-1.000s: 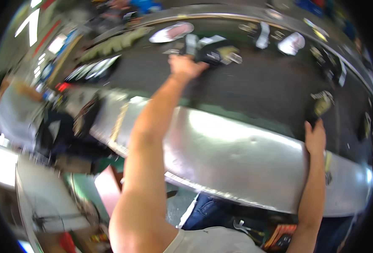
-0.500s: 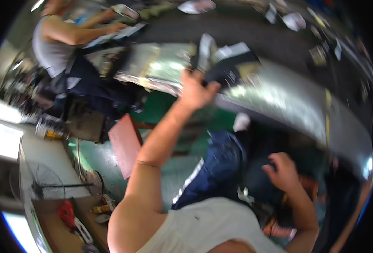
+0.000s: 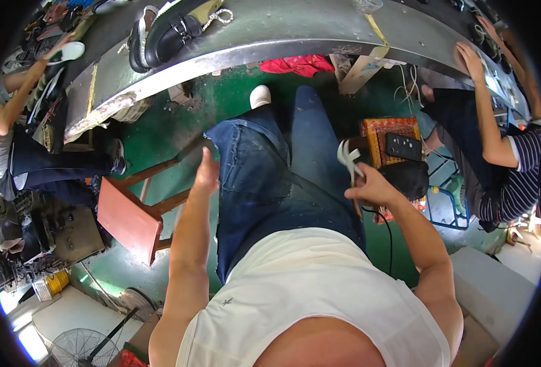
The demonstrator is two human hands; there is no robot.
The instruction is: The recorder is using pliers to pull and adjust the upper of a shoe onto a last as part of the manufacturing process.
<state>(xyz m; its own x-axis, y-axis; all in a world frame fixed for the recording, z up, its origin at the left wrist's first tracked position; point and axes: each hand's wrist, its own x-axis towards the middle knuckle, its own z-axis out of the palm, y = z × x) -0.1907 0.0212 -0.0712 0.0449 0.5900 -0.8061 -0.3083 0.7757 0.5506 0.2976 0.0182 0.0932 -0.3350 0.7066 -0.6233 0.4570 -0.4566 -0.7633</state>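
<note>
My right hand (image 3: 377, 186) is closed around a tool with a pale, forked, curved head (image 3: 348, 156) and a thin brown handle, held beside my right thigh. The exact kind of tool cannot be made out. Over the outer side of my left thigh, my left hand (image 3: 207, 174) points away from me, its fingers stretched out and nothing seen in it. Blue jeans (image 3: 276, 189) cover my legs. On the metal-edged bench (image 3: 246, 52) at the far left sits a black shoe (image 3: 176, 37) with a pale rope loop, next to a second dark shoe (image 3: 137, 46).
A pink-topped stool (image 3: 130, 217) stands to my left. At my right, a patterned seat (image 3: 393, 131) carries a black device with round buttons (image 3: 403, 147) and a black bag (image 3: 408, 177). Co-workers sit on both sides, one in a striped shirt (image 3: 521, 165). A fan (image 3: 84, 348) stands lower left.
The view has swung. My left hand has drawn back from the bench toward my thigh. My right hand, empty before, now holds the fork-headed tool.
</note>
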